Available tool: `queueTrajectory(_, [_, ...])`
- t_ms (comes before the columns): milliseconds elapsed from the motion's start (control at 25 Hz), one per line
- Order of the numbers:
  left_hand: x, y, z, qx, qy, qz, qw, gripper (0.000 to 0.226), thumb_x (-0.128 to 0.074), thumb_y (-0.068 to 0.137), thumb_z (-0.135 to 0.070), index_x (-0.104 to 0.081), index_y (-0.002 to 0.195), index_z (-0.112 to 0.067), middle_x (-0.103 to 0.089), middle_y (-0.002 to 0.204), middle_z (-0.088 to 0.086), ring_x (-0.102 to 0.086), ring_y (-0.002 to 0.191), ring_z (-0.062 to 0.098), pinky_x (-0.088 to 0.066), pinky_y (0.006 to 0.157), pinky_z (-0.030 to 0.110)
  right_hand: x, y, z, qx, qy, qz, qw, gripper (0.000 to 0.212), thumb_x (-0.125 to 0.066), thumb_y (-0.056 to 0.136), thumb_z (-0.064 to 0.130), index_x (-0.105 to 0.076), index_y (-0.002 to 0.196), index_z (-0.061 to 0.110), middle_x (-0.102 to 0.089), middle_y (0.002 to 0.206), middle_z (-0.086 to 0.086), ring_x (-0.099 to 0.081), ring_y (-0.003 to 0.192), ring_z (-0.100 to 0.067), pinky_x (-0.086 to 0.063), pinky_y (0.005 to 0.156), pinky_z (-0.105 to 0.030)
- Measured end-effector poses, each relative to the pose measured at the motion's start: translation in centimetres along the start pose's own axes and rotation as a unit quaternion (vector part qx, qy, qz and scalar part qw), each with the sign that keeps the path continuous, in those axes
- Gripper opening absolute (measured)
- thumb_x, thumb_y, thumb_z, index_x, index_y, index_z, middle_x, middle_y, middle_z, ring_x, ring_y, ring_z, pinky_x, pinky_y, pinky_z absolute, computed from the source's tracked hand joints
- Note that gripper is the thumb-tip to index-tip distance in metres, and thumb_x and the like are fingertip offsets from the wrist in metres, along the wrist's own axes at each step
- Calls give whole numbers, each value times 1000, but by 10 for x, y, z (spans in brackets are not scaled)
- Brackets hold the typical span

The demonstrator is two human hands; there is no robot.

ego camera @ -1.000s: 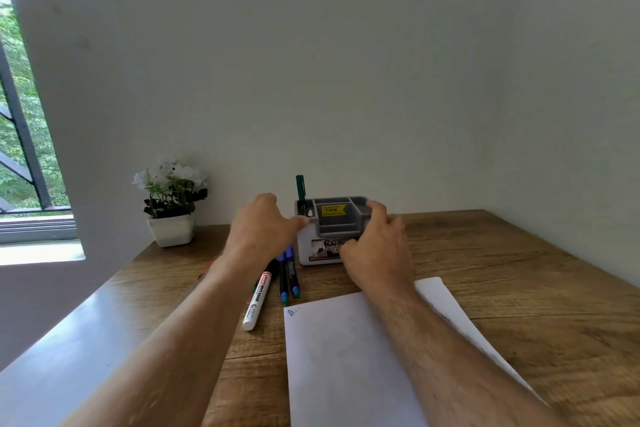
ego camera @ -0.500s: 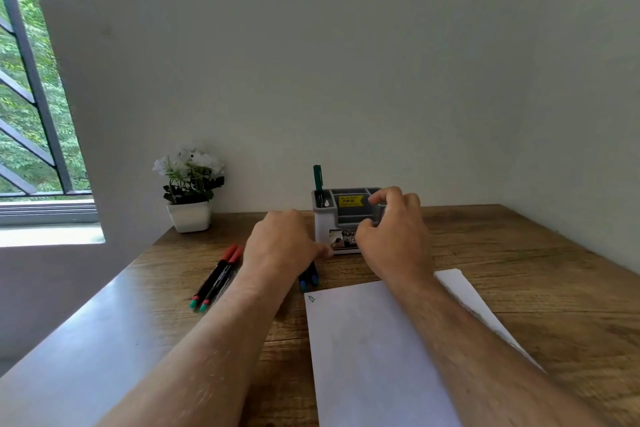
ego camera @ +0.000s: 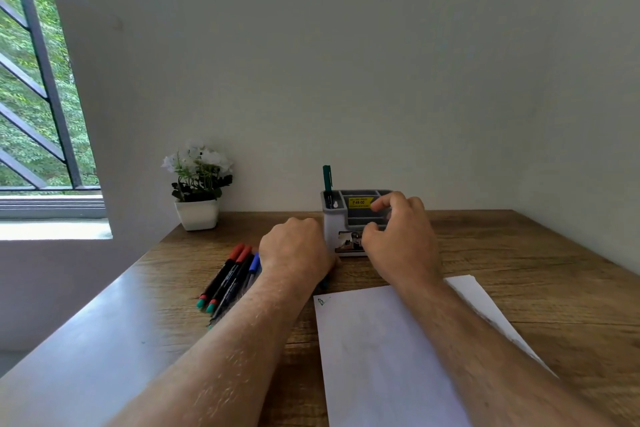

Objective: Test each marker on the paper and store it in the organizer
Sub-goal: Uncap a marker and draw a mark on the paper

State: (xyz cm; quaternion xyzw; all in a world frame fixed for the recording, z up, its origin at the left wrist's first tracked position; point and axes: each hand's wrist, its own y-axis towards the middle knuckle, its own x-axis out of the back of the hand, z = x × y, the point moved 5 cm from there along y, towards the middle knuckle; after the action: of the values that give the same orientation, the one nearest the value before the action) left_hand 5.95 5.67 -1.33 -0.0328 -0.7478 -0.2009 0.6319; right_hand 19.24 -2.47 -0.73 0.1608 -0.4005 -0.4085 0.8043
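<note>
- The right hand [ego camera: 401, 239] is at the organizer [ego camera: 332, 229], fingers [ego camera: 384, 201] curled over its front compartments, thumb at the front face; half a second ago it was there too
- The left hand [ego camera: 294, 250] has drawn back from the organizer's left side to over the loose markers [ego camera: 228, 279]; whether its fingers are apart or clamped on one I cannot tell
- A green marker [ego camera: 327, 178] stands upright in the organizer's left rear compartment, as before
- The red-capped and blue-capped markers lie on the worktop [ego camera: 519, 253], left of the paper [ego camera: 381, 350]
- A small green scribble [ego camera: 321, 302] marks the paper's near-left corner
- A white potted plant [ego camera: 197, 191] stands by the wall
</note>
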Motion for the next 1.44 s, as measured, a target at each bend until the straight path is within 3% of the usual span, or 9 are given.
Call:
queueTrajectory(240, [-3, 5, -1, 11, -16, -8, 1000, 29, -70, 86, -39, -64, 105, -18, -54, 81, 0, -59, 77, 19, -48, 63, 32, -1, -1, 1, 6, 5, 3, 1000, 30, -65, 87, 18, -54, 114, 25, -48, 115, 1, -55, 93, -13, -37, 56, -9])
queueTrajectory(360, [3, 6, 1, 26, -57, -24, 998, 31, -73, 81, -43, -63, 97, -19, -58, 83, 0, -60, 77, 20, -51, 65, 33, -1, -1, 3, 8, 7, 0, 1000, 28, -65, 87, 18, -54, 111, 26, -49, 115, 2, -55, 93, -12, -46, 63, -14])
queueTrajectory(520, [23, 2, 14, 65, -177, -95, 978, 32, -70, 80, -46, -61, 72, -16, -62, 68, 1, -60, 62, 18, -53, 58, 31, 1, -3, 3, 3, 12, -10, 1000, 23, -65, 89, 17, -56, 108, 26, -51, 114, 2, -57, 95, -13, -57, 73, -25])
queueTrajectory(640, [41, -7, 15, 28, -288, -174, 941, 36, -66, 85, -48, -69, 64, -19, -66, 59, -6, -64, 55, 12, -58, 61, 32, 0, -3, 5, 33, 17, -23, 999, 12, -60, 94, 21, -58, 106, 25, -55, 110, 3, -57, 90, -9, -52, 66, -18])
queueTrajectory(840, [57, -32, -9, -79, -392, -240, 885, 29, -65, 89, -49, -75, 77, -24, -67, 62, -15, -62, 54, -4, -49, 53, 8, 6, -2, 12, 54, 198, -26, 978, 34, -35, 104, 41, -65, 109, 26, -65, 90, 7, -63, 76, -2, -52, 57, -13])
queueTrajectory(1000, [51, -35, -18, -149, -388, -238, 878, 27, -64, 89, -48, -77, 85, -24, -70, 67, -13, -66, 58, 0, -59, 61, 23, 6, -4, 17, 31, 330, 44, 942, 37, -40, 102, 39, -71, 108, 22, -59, 66, 18, -57, 60, 6, -44, 52, -10])
queueTrajectory(1160, [49, -36, -23, -206, -338, -222, 891, 28, -65, 87, -49, -78, 90, -24, -70, 69, -12, -65, 59, 3, -57, 61, 21, 9, 4, 15, 5, 370, 19, 929, 25, -47, 101, 38, -71, 101, 29, -73, 85, 3, -66, 72, -5, -52, 61, -24])
queueTrajectory(1320, [52, -35, -18, -174, -417, -205, 868, 22, -68, 84, -47, -78, 87, -28, -69, 69, -17, -65, 63, -1, -51, 59, 12, 18, 4, 13, -12, 392, -15, 920, 17, -59, 96, 30, -74, 101, 23, -76, 80, 2, -72, 75, -14, -61, 71, -34])
queueTrajectory(1440, [54, -30, -8, -120, -529, -220, 811, 11, -69, 88, -34, -77, 90, -25, -72, 72, -15, -66, 67, -2, -52, 63, 12, 15, 0, 14, 5, 382, 8, 924, 26, -60, 96, 23, -70, 119, 18, -69, 72, 4, -64, 59, -14, -59, 58, -32])
